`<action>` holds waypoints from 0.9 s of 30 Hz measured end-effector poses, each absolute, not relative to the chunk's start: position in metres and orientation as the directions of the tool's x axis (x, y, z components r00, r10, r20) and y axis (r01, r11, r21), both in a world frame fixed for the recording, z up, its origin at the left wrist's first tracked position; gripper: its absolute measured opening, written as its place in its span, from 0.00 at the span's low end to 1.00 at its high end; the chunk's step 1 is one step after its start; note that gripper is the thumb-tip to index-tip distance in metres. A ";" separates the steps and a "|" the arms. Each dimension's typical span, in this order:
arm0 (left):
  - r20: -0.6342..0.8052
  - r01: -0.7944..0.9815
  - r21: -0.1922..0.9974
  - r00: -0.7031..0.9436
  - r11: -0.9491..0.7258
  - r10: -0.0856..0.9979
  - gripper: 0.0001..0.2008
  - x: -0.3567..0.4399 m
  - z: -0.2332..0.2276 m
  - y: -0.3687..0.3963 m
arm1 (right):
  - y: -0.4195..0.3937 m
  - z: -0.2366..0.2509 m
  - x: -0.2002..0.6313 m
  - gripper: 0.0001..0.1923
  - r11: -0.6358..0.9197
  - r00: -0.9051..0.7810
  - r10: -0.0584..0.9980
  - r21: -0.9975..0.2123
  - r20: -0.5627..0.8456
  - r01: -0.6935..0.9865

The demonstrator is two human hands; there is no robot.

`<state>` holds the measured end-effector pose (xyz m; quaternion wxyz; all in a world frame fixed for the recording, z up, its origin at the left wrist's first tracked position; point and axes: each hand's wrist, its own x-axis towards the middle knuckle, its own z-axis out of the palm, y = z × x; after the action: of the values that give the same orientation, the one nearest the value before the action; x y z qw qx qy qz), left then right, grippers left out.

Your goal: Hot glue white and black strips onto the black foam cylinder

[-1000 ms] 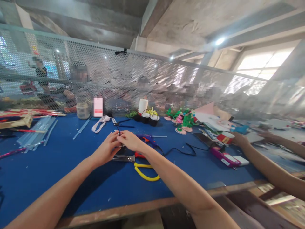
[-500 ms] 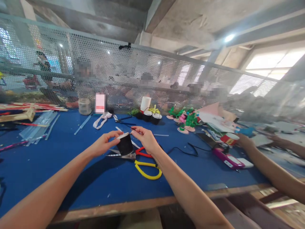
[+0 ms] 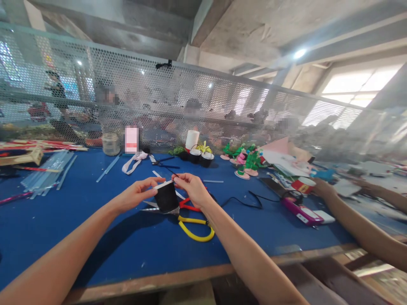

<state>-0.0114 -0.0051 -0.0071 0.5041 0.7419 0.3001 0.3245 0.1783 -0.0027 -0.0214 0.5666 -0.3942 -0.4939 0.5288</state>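
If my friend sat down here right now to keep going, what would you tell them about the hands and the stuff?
Left hand: fingers on the rim of the small black cup, holding it up off the blue table.
Right hand: pinching a thin black wire at the cup's rim.
Scissors with red and yellow handles lie just under the cup.
Done: two similar black cups, each with a wire handle, stand by the mesh screen.
Left: this cup's wire looks not yet fixed on. A co-worker's arm is at the right; keep clear.
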 end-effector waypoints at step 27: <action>0.311 0.355 0.793 0.461 -0.494 0.831 0.13 -0.001 -0.010 -0.008 | -0.018 -0.020 0.163 0.07 0.471 -0.091 0.882 -0.853 0.463 0.225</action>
<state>-0.0010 -0.0076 -0.0101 0.3330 0.7871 0.3769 0.3571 0.1629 -0.0178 -0.0199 0.5338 -0.4121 -0.6714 0.3074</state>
